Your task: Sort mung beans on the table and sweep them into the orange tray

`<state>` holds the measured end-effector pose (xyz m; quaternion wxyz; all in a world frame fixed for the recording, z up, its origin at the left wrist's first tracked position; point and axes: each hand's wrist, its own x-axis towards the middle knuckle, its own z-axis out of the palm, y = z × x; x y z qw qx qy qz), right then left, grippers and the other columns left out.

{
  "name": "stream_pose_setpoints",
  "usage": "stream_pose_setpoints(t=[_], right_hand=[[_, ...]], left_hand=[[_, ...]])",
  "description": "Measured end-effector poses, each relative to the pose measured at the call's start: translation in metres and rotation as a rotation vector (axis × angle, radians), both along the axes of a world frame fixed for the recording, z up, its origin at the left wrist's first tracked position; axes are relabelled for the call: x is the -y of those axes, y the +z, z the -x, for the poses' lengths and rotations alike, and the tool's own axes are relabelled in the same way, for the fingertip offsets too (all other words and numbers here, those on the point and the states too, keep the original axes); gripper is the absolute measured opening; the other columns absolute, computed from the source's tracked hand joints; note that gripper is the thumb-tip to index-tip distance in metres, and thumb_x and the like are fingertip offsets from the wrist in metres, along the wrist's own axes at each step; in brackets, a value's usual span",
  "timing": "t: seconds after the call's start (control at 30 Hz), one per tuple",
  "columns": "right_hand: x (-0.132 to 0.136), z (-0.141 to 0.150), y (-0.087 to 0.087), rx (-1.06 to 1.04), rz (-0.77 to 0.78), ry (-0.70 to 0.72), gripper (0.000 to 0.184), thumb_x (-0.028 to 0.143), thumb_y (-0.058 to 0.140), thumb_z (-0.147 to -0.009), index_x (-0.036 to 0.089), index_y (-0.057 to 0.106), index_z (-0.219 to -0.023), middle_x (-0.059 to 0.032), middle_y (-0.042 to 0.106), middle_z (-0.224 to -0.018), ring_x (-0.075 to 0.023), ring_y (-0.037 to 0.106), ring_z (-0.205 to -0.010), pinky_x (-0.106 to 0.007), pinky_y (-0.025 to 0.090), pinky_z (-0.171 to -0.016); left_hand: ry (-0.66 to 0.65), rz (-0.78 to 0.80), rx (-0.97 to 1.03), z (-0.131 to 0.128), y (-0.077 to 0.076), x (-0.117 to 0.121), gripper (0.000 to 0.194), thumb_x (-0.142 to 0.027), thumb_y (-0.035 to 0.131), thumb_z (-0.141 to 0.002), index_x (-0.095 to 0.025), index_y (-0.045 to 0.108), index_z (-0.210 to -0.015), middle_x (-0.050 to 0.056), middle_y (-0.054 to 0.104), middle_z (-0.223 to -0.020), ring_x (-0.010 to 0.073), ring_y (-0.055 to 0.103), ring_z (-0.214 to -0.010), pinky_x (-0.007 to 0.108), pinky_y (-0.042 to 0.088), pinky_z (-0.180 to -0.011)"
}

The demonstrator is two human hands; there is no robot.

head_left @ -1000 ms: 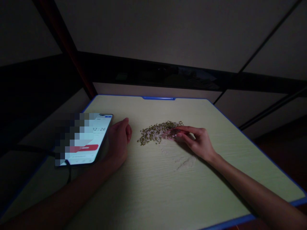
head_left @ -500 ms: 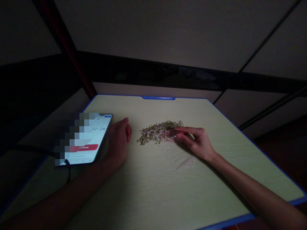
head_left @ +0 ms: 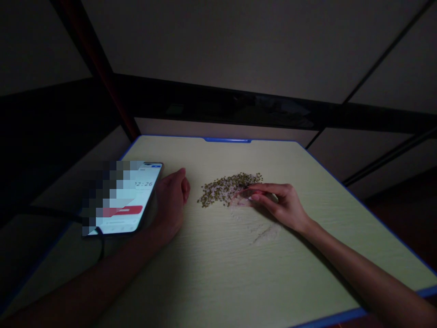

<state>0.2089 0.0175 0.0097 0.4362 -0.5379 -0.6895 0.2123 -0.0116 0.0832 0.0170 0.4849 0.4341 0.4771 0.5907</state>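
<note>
Right hand point(head_left: 282, 200): pinching pinkish piece point(head_left: 241, 198) at pile's point(head_left: 227, 187) right — likely for control
Left hand point(head_left: 170, 200): curled in, left of pile — probably resting

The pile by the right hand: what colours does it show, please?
The pile is olive green and whitish, in the head view.

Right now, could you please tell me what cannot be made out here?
In the head view:
Curled bare left hand: its palm, hidden by the hand itself.
Pinkish see-through piece at the bare right hand: its outline, blurred and partly behind the fingers.
Flat phone with a lit screen: its left part, behind pixel blocks.
Heaped greenish and whitish grains: too small to count.
</note>
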Motion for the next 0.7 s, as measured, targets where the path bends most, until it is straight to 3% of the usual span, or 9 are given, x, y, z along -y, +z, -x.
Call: stream_pose_setpoints(t=[0.27,0.43,0.7], right_hand=[[0.0029,-0.0021,-0.0003,0.041,-0.028,0.058,0.021,0.021,0.064,-0.079,0.017,0.075,-0.097,-0.0057,0.078,-0.086,-0.0167,0.071,-0.07,-0.027,0.055,-0.064],[0.0044,0.0044,0.0013,0.069,-0.054,0.021,0.022,0.019,0.062,-0.079,0.014,0.075,-0.096,-0.0071,0.078,-0.082,-0.0175,0.07,-0.066,-0.028,0.055,-0.061],[0.0044,0.0039,0.0002,0.081,-0.083,-0.077,0.023,0.02,0.061,-0.079,0.01,0.076,-0.093,-0.0119,0.077,-0.089,-0.0219,0.073,-0.076,-0.033,0.057,-0.07]], left_hand=[[0.007,-0.01,-0.003,-0.0005,0.0006,0.0001,0.041,-0.019,0.051,-0.076,-0.019,0.039,-0.037,-0.004,0.034,-0.033,0.0079,0.028,-0.032,0.025,0.016,-0.035],[0.0,-0.017,-0.013,-0.0005,0.0009,0.0002,0.042,-0.018,0.05,-0.076,-0.019,0.039,-0.036,-0.004,0.033,-0.032,0.0079,0.028,-0.032,0.025,0.017,-0.036],[-0.011,-0.031,-0.01,-0.0004,-0.0016,-0.0013,0.042,-0.019,0.051,-0.076,-0.019,0.038,-0.036,-0.004,0.033,-0.032,0.008,0.028,-0.032,0.025,0.016,-0.036]])
